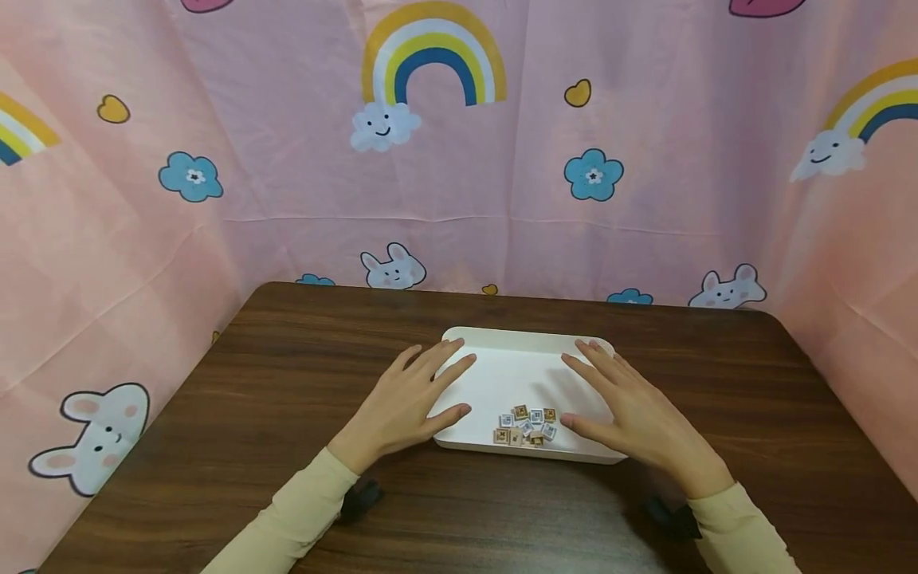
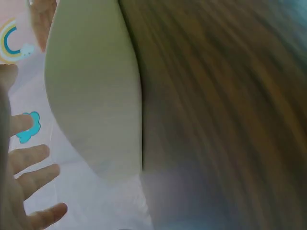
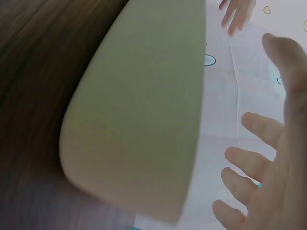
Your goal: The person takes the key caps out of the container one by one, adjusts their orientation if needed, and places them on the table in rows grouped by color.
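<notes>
A white tray [image 1: 502, 375] lies on the dark wooden table, its wall [image 2: 96, 91] large in the left wrist view and likewise its wall [image 3: 139, 105] in the right wrist view. Several small square tiles [image 1: 536, 416], some tan and some white with printed marks, are clustered near its front edge. My left hand [image 1: 412, 395] is over the tray's left side, fingers spread and holding nothing. Across from it, my right hand [image 1: 631, 402] is over the right side, also with fingers spread, its thumb near the tiles.
The brown wooden table [image 1: 301, 383] extends around the tray on all sides. Behind it and at both sides hangs a pink curtain [image 1: 473, 175] printed with rainbows, flowers and rabbits. A dark strap piece [image 1: 361, 501] sits under the left wrist.
</notes>
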A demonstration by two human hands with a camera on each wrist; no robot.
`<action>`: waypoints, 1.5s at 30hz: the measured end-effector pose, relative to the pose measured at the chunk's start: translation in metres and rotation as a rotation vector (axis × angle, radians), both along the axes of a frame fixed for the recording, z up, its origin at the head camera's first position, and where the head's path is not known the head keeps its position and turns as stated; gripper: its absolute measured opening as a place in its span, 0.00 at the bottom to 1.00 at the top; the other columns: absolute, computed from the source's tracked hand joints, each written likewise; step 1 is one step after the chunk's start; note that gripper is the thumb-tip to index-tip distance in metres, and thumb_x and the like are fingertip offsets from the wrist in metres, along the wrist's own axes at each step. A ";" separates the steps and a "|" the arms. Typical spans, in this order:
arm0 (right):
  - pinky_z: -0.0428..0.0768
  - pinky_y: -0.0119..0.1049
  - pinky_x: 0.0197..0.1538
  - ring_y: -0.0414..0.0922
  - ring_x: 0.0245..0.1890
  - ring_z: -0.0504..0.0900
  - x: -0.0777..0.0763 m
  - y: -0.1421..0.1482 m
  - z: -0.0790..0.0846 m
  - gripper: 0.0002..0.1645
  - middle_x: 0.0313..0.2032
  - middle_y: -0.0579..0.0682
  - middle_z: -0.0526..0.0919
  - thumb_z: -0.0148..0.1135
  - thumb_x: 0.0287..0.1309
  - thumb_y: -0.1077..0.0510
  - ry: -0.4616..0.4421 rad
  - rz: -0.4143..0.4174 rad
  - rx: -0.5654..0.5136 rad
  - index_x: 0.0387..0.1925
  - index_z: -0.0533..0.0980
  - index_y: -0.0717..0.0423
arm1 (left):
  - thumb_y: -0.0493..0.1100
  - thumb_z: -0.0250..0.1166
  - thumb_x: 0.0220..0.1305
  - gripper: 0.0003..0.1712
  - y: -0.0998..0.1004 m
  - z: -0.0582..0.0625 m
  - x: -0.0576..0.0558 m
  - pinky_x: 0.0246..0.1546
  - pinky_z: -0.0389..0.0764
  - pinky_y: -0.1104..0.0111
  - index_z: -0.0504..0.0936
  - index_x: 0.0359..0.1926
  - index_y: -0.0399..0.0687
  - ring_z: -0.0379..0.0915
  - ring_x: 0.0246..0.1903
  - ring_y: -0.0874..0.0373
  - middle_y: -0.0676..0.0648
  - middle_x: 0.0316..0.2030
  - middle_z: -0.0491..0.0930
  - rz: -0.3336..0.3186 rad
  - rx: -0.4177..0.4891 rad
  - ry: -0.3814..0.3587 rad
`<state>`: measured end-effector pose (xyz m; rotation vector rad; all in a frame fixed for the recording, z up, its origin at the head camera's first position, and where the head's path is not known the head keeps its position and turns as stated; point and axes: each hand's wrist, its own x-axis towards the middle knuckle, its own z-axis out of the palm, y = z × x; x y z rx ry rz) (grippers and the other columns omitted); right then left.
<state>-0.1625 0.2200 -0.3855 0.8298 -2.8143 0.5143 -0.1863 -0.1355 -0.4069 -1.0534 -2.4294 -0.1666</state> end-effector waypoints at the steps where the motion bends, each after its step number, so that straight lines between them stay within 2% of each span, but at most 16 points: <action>1: 0.62 0.63 0.73 0.59 0.78 0.57 -0.002 -0.002 -0.001 0.48 0.79 0.52 0.56 0.64 0.63 0.31 -0.003 0.005 -0.009 0.78 0.60 0.39 | 0.72 0.31 0.77 0.43 0.002 -0.002 -0.001 0.66 0.72 0.46 0.67 0.75 0.53 0.67 0.70 0.50 0.42 0.73 0.68 -0.001 0.009 -0.025; 6: 0.70 0.65 0.67 0.58 0.77 0.60 -0.009 -0.012 -0.012 0.40 0.79 0.51 0.57 0.57 0.70 0.34 -0.062 0.017 -0.041 0.78 0.62 0.39 | 0.71 0.38 0.77 0.41 0.006 -0.011 -0.005 0.70 0.67 0.46 0.64 0.77 0.52 0.61 0.74 0.48 0.41 0.76 0.62 0.001 0.072 -0.213; 11: 0.72 0.63 0.66 0.56 0.75 0.64 -0.014 -0.018 -0.025 0.34 0.77 0.51 0.62 0.54 0.74 0.40 -0.082 0.039 -0.067 0.76 0.65 0.42 | 0.66 0.49 0.77 0.39 0.008 -0.020 -0.006 0.74 0.59 0.45 0.59 0.79 0.54 0.52 0.78 0.48 0.42 0.79 0.55 0.026 0.112 -0.414; 16: 0.73 0.56 0.67 0.51 0.72 0.70 -0.019 -0.020 -0.037 0.29 0.72 0.49 0.71 0.56 0.75 0.48 -0.071 0.081 -0.146 0.73 0.69 0.46 | 0.63 0.50 0.78 0.37 0.007 -0.027 -0.008 0.75 0.56 0.43 0.60 0.79 0.54 0.46 0.80 0.48 0.42 0.80 0.51 0.043 0.176 -0.521; 18: 0.77 0.52 0.64 0.48 0.66 0.76 -0.022 -0.021 -0.041 0.27 0.68 0.48 0.75 0.59 0.73 0.52 -0.055 0.098 -0.190 0.71 0.72 0.49 | 0.62 0.50 0.78 0.36 0.006 -0.030 -0.009 0.74 0.57 0.41 0.61 0.78 0.52 0.43 0.80 0.47 0.43 0.80 0.50 0.039 0.209 -0.545; 21: 0.84 0.44 0.52 0.43 0.53 0.83 -0.026 -0.020 -0.044 0.25 0.58 0.47 0.83 0.63 0.67 0.59 -0.025 0.124 -0.242 0.65 0.76 0.51 | 0.60 0.50 0.79 0.35 0.006 -0.032 -0.012 0.74 0.57 0.40 0.63 0.78 0.50 0.41 0.80 0.47 0.43 0.81 0.49 0.028 0.250 -0.573; 24: 0.81 0.33 0.37 0.38 0.38 0.81 -0.029 -0.019 -0.046 0.24 0.48 0.44 0.85 0.67 0.61 0.63 -0.011 0.142 -0.270 0.59 0.80 0.51 | 0.59 0.51 0.78 0.34 0.007 -0.030 -0.014 0.74 0.56 0.40 0.64 0.77 0.48 0.40 0.81 0.47 0.44 0.81 0.49 0.015 0.289 -0.605; 27: 0.76 0.28 0.30 0.35 0.32 0.77 -0.031 -0.017 -0.045 0.23 0.42 0.41 0.84 0.68 0.58 0.64 -0.009 0.153 -0.262 0.56 0.83 0.48 | 0.59 0.51 0.78 0.34 0.009 -0.029 -0.016 0.75 0.56 0.41 0.64 0.77 0.47 0.40 0.81 0.48 0.44 0.81 0.49 0.007 0.304 -0.616; 29: 0.73 0.26 0.27 0.33 0.29 0.74 -0.032 -0.015 -0.045 0.23 0.39 0.39 0.83 0.69 0.57 0.64 -0.016 0.151 -0.242 0.54 0.83 0.46 | 0.58 0.52 0.78 0.34 0.009 -0.029 -0.017 0.75 0.56 0.42 0.65 0.76 0.47 0.40 0.81 0.48 0.44 0.81 0.49 0.000 0.309 -0.617; 33: 0.73 0.26 0.28 0.31 0.29 0.75 -0.032 -0.014 -0.045 0.21 0.39 0.35 0.83 0.70 0.56 0.61 -0.025 0.147 -0.196 0.52 0.84 0.44 | 0.58 0.52 0.79 0.34 0.011 -0.030 -0.019 0.75 0.56 0.43 0.65 0.76 0.47 0.40 0.81 0.48 0.44 0.81 0.49 -0.010 0.309 -0.613; 39: 0.73 0.26 0.28 0.32 0.29 0.76 -0.033 -0.015 -0.045 0.21 0.38 0.36 0.83 0.72 0.57 0.59 -0.014 0.143 -0.169 0.54 0.85 0.44 | 0.55 0.54 0.78 0.33 0.011 -0.032 -0.020 0.74 0.58 0.43 0.66 0.75 0.44 0.42 0.80 0.46 0.43 0.80 0.50 -0.018 0.339 -0.595; 45: 0.73 0.26 0.27 0.30 0.27 0.74 -0.034 -0.015 -0.046 0.18 0.38 0.36 0.83 0.71 0.57 0.60 -0.038 0.163 -0.172 0.50 0.87 0.41 | 0.55 0.53 0.78 0.31 0.011 -0.038 -0.022 0.73 0.60 0.43 0.68 0.74 0.45 0.42 0.80 0.48 0.44 0.80 0.51 -0.017 0.354 -0.580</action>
